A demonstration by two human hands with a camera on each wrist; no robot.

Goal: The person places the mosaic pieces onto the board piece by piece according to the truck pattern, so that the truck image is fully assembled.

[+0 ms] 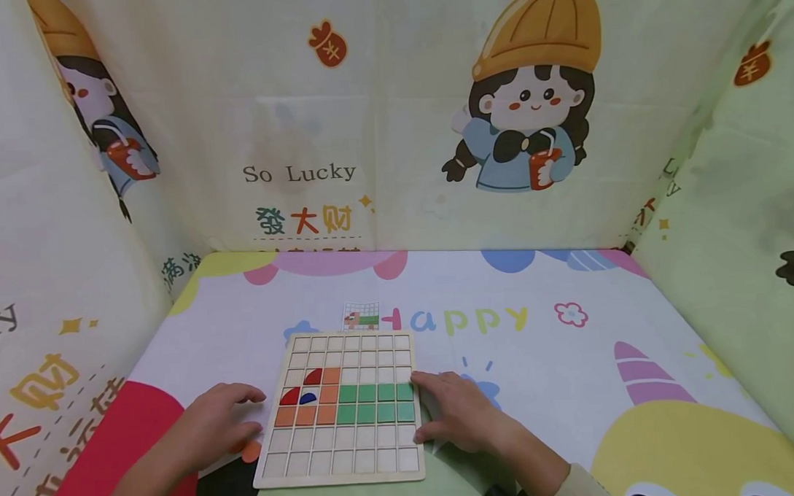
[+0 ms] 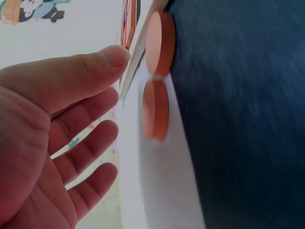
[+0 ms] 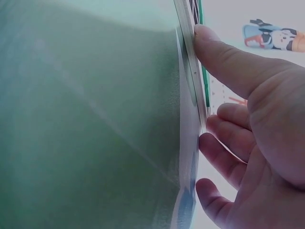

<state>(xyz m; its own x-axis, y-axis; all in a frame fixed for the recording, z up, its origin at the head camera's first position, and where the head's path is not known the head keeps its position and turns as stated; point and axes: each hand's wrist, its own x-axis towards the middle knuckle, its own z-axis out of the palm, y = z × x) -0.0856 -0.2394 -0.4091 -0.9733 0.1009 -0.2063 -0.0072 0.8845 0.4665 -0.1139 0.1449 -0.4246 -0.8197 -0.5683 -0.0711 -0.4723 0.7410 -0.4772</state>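
A wooden grid board [image 1: 355, 461] lies flat on the table, with orange, green and red tiles and one dark blue piece in its cells. Just left of the board is my left hand [image 1: 213, 424], its fingers spread and holding nothing. Two orange rounded pieces [image 2: 160, 44] stand out beyond the thumb in the left wrist view; in the head view one orange piece [image 1: 251, 451] shows partly beneath that hand. My right hand [image 1: 460, 412] touches the board's right edge with its fingertips, thumb nearer me. In the right wrist view, the thumb [image 3: 224, 59] meets the board's side.
A small printed picture card [image 1: 361, 316] with a grid pattern lies behind the board. The tablecloth [image 1: 526, 360] carries cartoon shapes and lettering. Printed cloth walls [image 1: 393, 131] close off the back and both sides. A dark object [image 1: 504, 494] is partly visible below the right forearm.
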